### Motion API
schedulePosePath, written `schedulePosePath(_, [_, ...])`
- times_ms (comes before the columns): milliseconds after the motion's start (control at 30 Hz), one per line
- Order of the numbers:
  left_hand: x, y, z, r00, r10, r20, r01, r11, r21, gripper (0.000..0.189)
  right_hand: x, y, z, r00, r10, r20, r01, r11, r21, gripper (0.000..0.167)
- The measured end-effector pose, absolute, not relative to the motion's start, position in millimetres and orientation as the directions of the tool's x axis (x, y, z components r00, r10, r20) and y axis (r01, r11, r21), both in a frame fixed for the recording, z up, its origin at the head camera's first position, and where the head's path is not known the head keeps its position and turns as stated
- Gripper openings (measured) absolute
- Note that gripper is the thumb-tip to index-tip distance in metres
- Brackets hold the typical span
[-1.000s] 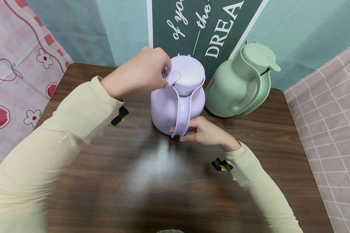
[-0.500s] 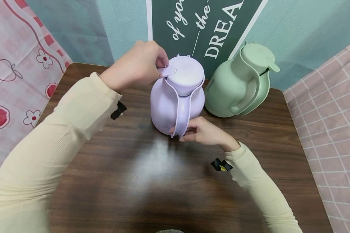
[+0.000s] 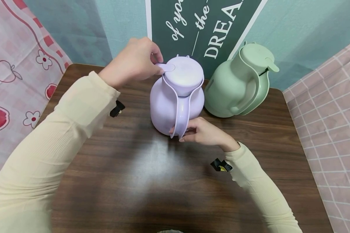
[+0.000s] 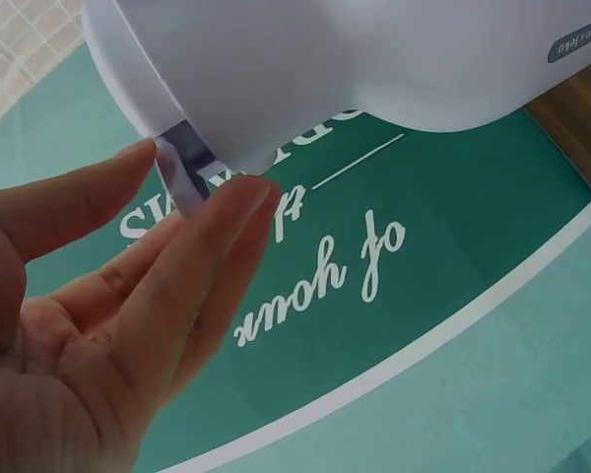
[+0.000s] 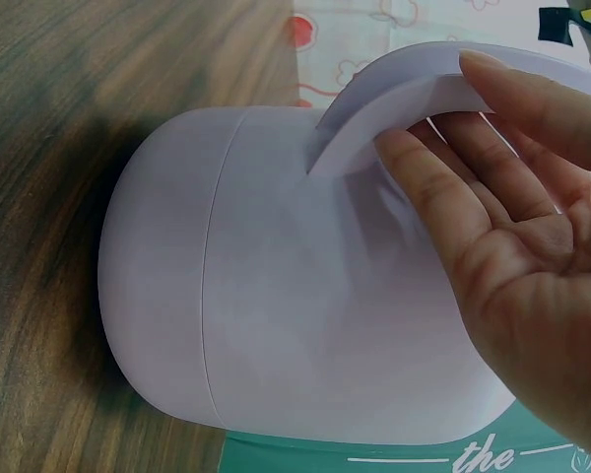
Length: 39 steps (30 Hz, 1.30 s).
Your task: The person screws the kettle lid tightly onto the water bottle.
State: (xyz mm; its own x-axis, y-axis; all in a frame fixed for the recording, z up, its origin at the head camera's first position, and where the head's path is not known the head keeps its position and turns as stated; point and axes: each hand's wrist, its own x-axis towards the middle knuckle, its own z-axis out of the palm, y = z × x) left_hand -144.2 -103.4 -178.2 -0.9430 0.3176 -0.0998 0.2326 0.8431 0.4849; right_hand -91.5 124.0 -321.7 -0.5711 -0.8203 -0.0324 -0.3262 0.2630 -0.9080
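A lilac thermos jug (image 3: 166,103) stands upright on the wooden table, its handle facing the person. My left hand (image 3: 135,61) pinches the tab (image 3: 167,67) of the round lid (image 3: 186,71) between thumb and fingers. In the left wrist view the thumb and fingertips of the left hand (image 4: 128,286) meet at that tab (image 4: 182,172). Low on the jug's handle (image 3: 183,113), my right hand (image 3: 202,131) has its fingers curled round the inside. The right wrist view shows the right hand (image 5: 512,197) gripping the handle (image 5: 424,99), thumb on its outer side.
Close on the right stands a green thermos jug (image 3: 230,87) of the same shape. Behind them a dark green board (image 3: 178,29) with white lettering leans at the blue wall (image 3: 125,26). A pink tiled panel (image 3: 329,123) borders the right, a fruit-print cloth (image 3: 20,74) the left.
My left hand has moved left and a little away from the person, turning the lid's tab clockwise away from the handle. The right hand and the jug's body stay in place.
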Motion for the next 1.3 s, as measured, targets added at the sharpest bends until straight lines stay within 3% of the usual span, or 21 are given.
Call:
schedulePosePath(200, [-139, -105, -174, -0.960, 0.270, -0.077, 0.204, 0.857, 0.473, 0.026, -91, 124, -322, -0.574, -0.818, -0.036, -0.320, 0.264, -0.910, 0.030])
schedulePosePath(467, [-133, -101, -171, -0.954, 0.299, -0.028, 0.259, 0.867, 0.425, 0.019, -92, 124, -321, -0.575, -0.817, -0.040, -0.315, 0.266, -0.911, 0.030])
schedulePosePath(833, [-130, -92, -173, -0.928, 0.356, -0.108, 0.278, 0.856, 0.435, 0.026, -91, 125, -321, -0.567, -0.823, -0.028, -0.320, 0.251, -0.914, 0.030])
schedulePosePath(1067, [-130, -87, -177, -0.910, 0.405, -0.092, 0.335, 0.847, 0.413, 0.032, -91, 125, -320, -0.570, -0.821, -0.033, -0.313, 0.254, -0.915, 0.030])
schedulePosePath(1300, [-129, -83, -178, -0.910, 0.396, -0.124, 0.314, 0.853, 0.418, 0.036, -90, 124, -320, -0.565, -0.825, -0.021, -0.322, 0.243, -0.915, 0.029])
